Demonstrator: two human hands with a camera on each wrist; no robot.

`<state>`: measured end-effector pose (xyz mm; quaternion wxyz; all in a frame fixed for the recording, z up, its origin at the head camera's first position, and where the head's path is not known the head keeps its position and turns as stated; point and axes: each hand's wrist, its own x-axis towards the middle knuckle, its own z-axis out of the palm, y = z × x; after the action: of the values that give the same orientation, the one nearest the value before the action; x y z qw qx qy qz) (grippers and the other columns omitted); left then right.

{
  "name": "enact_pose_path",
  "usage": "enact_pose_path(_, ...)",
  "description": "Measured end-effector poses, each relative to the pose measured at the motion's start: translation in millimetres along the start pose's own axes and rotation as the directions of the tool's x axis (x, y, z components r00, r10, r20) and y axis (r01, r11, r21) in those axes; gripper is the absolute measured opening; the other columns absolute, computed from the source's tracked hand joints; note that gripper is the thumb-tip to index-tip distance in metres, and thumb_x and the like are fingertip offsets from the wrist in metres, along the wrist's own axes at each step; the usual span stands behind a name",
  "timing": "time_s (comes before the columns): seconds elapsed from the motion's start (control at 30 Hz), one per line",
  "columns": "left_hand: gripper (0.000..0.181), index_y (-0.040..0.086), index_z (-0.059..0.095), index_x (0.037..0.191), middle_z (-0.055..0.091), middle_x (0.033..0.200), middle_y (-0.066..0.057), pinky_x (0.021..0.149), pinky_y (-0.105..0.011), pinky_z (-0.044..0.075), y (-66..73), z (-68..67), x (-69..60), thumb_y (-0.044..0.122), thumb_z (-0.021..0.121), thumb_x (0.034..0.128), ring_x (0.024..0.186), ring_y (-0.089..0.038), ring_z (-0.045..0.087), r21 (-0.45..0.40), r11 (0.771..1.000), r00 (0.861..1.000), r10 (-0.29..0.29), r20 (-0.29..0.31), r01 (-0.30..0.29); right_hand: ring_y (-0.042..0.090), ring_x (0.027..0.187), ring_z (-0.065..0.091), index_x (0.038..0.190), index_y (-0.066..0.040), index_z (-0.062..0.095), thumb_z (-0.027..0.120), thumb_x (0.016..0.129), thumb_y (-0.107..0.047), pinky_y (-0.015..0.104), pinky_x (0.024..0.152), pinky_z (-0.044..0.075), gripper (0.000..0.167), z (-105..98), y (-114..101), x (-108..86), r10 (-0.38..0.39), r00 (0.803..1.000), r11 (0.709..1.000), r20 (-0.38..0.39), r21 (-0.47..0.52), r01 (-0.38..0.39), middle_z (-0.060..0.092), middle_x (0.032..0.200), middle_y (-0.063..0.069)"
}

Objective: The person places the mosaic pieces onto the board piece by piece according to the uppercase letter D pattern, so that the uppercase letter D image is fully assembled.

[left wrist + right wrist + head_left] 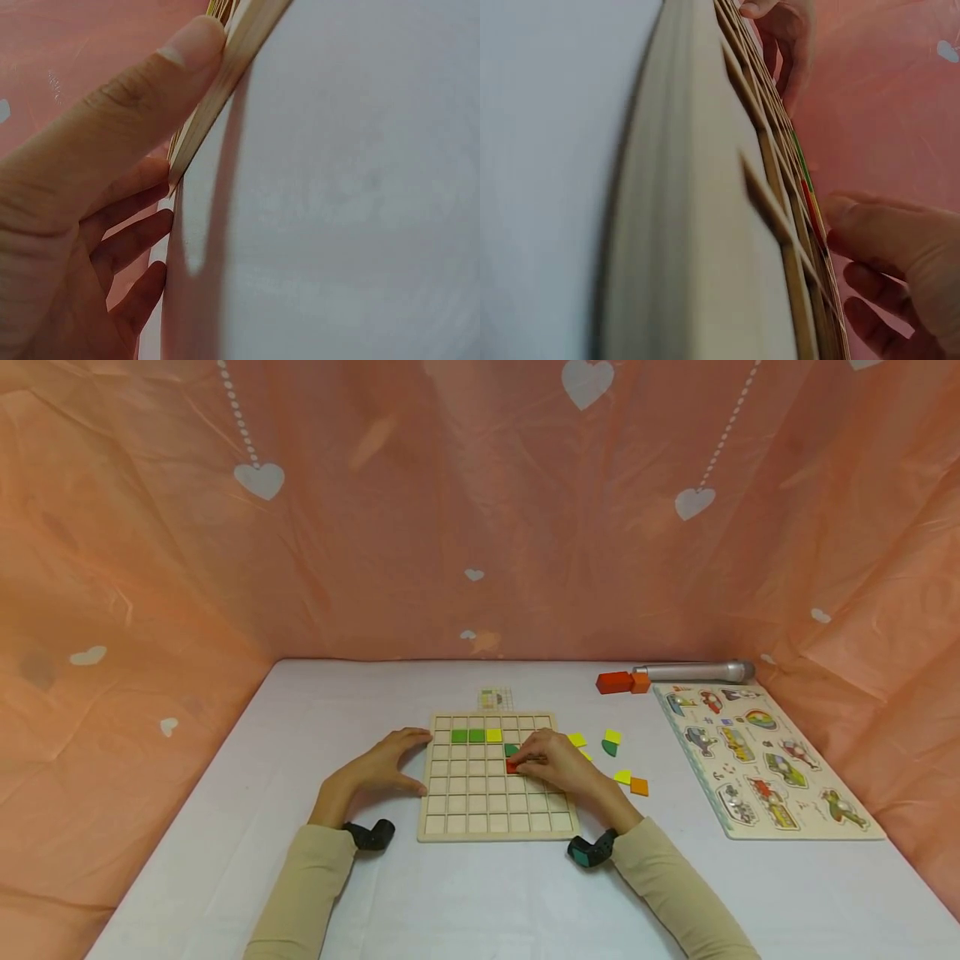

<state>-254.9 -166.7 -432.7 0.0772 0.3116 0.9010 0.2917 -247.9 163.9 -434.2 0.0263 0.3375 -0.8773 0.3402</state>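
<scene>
right hand (pixel 558 762) over the board's right half, thumb and forefinger pinching a red tile (pixel 512 766); its other fingers are loosely curled. red tile is at a cell of the wooden grid board (pixel 495 837), directly on the near side of a partly hidden green piece (pixel 512 750). can't tell if it's fully seated.

left hand (pixel 378 768) at the board's left edge, thumb and fingers spread, tips touching the side, holding no tile; probably steadying it.

second row from the far side has a green tile (pixel 459 736), another green tile (pixel 477 736) and a yellow tile (pixel 494 736), side by side. small printed card (pixel 495 698) just beyond the far edge. loose pieces right of the board: yellow piece (pixel 612 737) touching green quarter-round (pixel 610 748), orange square (pixel 639 787) nearer.

step in hand looks like setting the red tile into its cell. next move seems to call for squaring it to the cell walls, pressing it flat, then letting go without nudging the green piece.
</scene>
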Motion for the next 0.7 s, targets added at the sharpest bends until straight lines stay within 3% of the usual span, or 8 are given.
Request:
enact_pose_path(0.2,0.087,-0.001,0.041,0.137,0.039,0.141,-0.018,0.109,-0.052,0.025,-2.0,1.6,0.3,0.032,0.082,0.0680,0.132,-0.037,0.030,0.002,1.000,1.000,-0.006,0.000,0.006,0.014,0.087,0.055,0.101,-0.010,0.071,0.068,0.085,-0.013,0.029,0.076,0.050,0.016,-15.0,4.4,-6.5,0.088,0.994,0.996,-0.062,0.032,-0.086,0.064,0.096,-0.002)
enact_pose_path(0.4,0.088,-0.001,0.041,0.137,0.038,0.142,-0.018,0.110,-0.052,0.025,-2.2,2.0,1.0,0.033,0.082,0.0679,0.133,-0.037,0.029,0.010,1.000,1.000,-0.019,0.004,0.019,0.018,0.083,0.056,0.101,-0.004,0.070,0.071,0.082,-0.008,0.033,0.074,0.053,0.020,-38.1,15.3,-21.3,0.098,0.985,0.995,-0.146,-0.001,-0.099,0.064,0.095,0.006)
enact_pose_path(0.7,0.088,-0.002,0.041,0.137,0.038,0.142,-0.019,0.109,-0.052,0.025,-1.9,1.6,1.7,0.034,0.082,0.0678,0.132,-0.038,0.030,0.013,1.000,1.000,-0.012,0.006,0.011,0.022,0.083,0.058,0.105,-0.004,0.068,0.071,0.081,-0.006,0.037,0.073,0.055,0.024,-65.9,36.9,-53.1,0.153,0.969,0.984,-0.192,-0.061,-0.167,0.063,0.098,0.011)
